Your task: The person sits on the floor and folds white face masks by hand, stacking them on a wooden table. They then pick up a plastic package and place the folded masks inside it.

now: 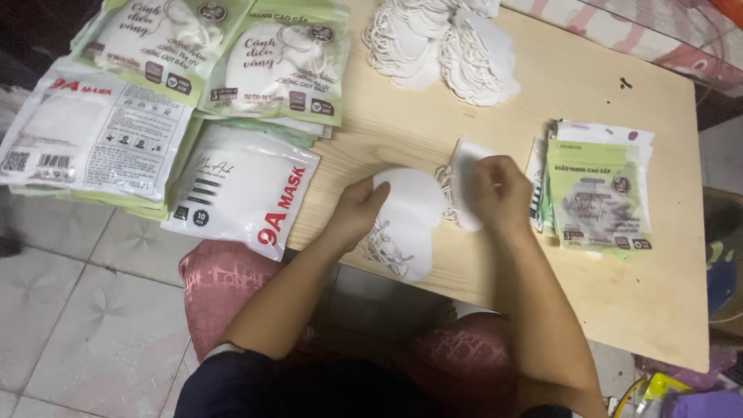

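The left hand (357, 207) had its fingers curled onto the near edge of a stack of white masks (409, 220), whose long axis ran from the fingers down toward the table's near edge, ear loops trailing below the palm. The right hand (501, 192) pinched a single folded white mask (467, 179) shut between thumb and fingers, held roughly upright just beside the stack. Beyond its knuckles lay a pile of green packets (596, 193) on the wooden table (619, 294); past the fingertips sat a heap of loose masks (441, 42).
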